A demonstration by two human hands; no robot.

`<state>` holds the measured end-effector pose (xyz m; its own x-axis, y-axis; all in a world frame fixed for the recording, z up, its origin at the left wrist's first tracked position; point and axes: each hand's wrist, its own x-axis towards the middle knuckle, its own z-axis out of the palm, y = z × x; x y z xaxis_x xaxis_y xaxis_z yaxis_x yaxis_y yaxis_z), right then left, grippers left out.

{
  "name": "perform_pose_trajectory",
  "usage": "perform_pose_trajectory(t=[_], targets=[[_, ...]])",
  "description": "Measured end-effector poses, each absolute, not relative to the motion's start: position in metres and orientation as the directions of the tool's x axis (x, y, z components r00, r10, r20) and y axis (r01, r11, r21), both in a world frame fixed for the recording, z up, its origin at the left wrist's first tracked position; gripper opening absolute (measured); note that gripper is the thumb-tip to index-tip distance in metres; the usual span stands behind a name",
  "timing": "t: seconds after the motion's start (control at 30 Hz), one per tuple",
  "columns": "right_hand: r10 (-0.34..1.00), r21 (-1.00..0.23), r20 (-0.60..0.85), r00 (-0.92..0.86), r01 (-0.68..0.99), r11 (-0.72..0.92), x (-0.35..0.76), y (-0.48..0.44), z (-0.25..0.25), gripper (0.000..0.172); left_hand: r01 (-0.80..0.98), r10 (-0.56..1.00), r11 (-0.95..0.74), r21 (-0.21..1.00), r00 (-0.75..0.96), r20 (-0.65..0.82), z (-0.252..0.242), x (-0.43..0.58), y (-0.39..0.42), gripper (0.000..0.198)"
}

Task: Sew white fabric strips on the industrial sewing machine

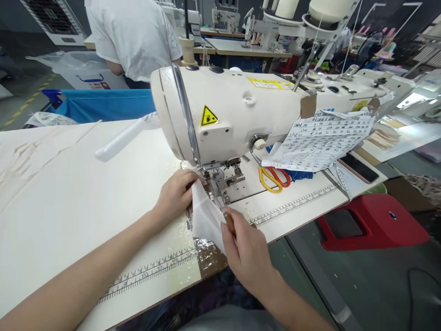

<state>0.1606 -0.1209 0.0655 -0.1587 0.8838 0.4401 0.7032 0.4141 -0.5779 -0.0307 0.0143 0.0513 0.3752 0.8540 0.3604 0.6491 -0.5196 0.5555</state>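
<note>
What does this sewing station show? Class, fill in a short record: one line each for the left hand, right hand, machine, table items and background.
Left hand: presses white fabric beside the presser foot
Right hand: holds a brown-handled tool against the fabric
Machine: cream sewing machine, yellow warning sticker
Table items: scissors, printed sheet
Background: person in white shirt

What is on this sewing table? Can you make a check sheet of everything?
Surface: cream table with rulers printed along its front edge.
Job's things: white cloth at the foot of the sewing machine; thin brown tool.
Clutter: scissors, paper chart, phone.
Hands: left hand presses the cloth by the needle; right hand pinches cloth and tool.
Cables: one dark cable on the floor.
Surroundings: red stool, blue bin, a person in white, more machines behind.
</note>
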Motion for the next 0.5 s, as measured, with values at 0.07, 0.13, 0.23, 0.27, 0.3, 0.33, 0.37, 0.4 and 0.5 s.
perform_pose_trajectory(t=[0.07, 0.13, 0.23, 0.27, 0.3, 0.33, 0.37, 0.4, 0.5], targets=[[0.891, -0.507, 0.436, -0.125, 0.784, 0.358, 0.165, -0.114, 0.059, 0.035, 0.613, 0.871, -0.491, 0.619, 0.356, 0.338, 0.050, -0.033, 0.016, 0.031], [0.889, -0.450, 0.443, -0.118, 0.828, 0.334, 0.164, -0.106, 0.054, 0.035, 0.600, 0.880, -0.474, 0.644, 0.346, 0.326, 0.051, -0.033, 0.017, 0.031], [0.893, -0.409, 0.430, -0.135, 0.852, 0.326, 0.156, -0.096, 0.051, 0.031, 0.583, 0.878, -0.478, 0.657, 0.337, 0.340, 0.052, -0.032, 0.017, 0.029], [0.894, -0.405, 0.426, -0.137, 0.855, 0.324, 0.154, -0.093, 0.051, 0.029, 0.580, 0.875, -0.484, 0.656, 0.334, 0.350, 0.052, -0.032, 0.017, 0.028], [0.895, -0.403, 0.426, -0.136, 0.857, 0.322, 0.152, -0.092, 0.052, 0.028, 0.579, 0.873, -0.488, 0.653, 0.332, 0.358, 0.051, -0.032, 0.018, 0.027], [0.896, -0.401, 0.424, -0.133, 0.860, 0.317, 0.150, -0.090, 0.052, 0.026, 0.582, 0.871, -0.491, 0.648, 0.331, 0.362, 0.051, -0.032, 0.018, 0.027], [0.897, -0.399, 0.422, -0.130, 0.862, 0.312, 0.149, -0.090, 0.052, 0.025, 0.587, 0.871, -0.491, 0.644, 0.331, 0.362, 0.050, -0.032, 0.019, 0.027], [0.899, -0.397, 0.420, -0.126, 0.865, 0.306, 0.148, -0.089, 0.052, 0.023, 0.592, 0.873, -0.488, 0.641, 0.331, 0.359, 0.050, -0.032, 0.019, 0.028], [0.903, -0.407, 0.415, -0.114, 0.864, 0.297, 0.147, -0.088, 0.051, 0.022, 0.605, 0.882, -0.471, 0.642, 0.325, 0.340, 0.051, -0.032, 0.020, 0.030]])
